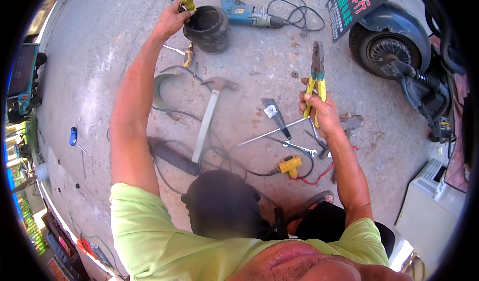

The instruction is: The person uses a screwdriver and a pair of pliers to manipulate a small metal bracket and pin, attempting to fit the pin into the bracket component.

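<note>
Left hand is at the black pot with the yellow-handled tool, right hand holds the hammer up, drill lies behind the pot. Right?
Not quite. In the head view the right hand holds yellow-handled pliers, not the hammer, which lies on the ground. The left hand, tool, pot and drill are as you say.

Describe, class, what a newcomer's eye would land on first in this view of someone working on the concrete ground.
First come the two raised arms: the right hand grips yellow-handled pliers at centre right, while the left hand reaches to the top, holding a yellow-handled tool at the rim of a black rubber sleeve. Between them a hammer lies among scattered tools, and a scooter wheel fills the upper right.
</note>
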The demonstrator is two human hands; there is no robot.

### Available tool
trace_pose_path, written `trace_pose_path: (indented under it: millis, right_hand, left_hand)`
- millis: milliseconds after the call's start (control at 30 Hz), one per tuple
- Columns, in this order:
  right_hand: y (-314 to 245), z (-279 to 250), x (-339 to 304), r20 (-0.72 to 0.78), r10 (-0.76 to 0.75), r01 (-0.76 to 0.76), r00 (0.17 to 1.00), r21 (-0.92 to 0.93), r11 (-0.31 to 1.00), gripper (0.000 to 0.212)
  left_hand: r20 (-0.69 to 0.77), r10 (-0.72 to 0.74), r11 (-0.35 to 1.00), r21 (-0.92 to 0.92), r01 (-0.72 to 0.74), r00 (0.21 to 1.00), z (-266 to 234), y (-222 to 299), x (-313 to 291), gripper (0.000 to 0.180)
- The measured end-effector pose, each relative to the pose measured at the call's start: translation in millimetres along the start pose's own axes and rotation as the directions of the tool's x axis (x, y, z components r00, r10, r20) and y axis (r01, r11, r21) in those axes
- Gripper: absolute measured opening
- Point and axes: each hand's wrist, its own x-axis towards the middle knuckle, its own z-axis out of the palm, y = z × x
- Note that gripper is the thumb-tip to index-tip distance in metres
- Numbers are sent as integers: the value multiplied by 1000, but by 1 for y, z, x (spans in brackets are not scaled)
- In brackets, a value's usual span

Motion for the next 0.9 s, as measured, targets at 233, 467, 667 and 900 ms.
trace_pose_path:
  millis: [233,467,667,900]
  right_hand:
    - [10,8,2,4,24,-24,1000,-35,999,52]
    - [15,23,3,67,17,-13,998,-58,998,51]
    - [9,51,-5,199,84,-71,976,-73,995,54]
    - [12,76,-18,291,72,-45,954,-100,994,50]
  left_hand:
    - [-135,-58,970,-243,24,989,-11,-4,-9,25]
    - [-156,-180,571,-821,-26,971,-35,24,-65,19]
    - [-15,-18,100,-995,-13,1000,-33,48,-129,9]
    - [59,115,-80,-994,68,992,-18,93,-181,16]
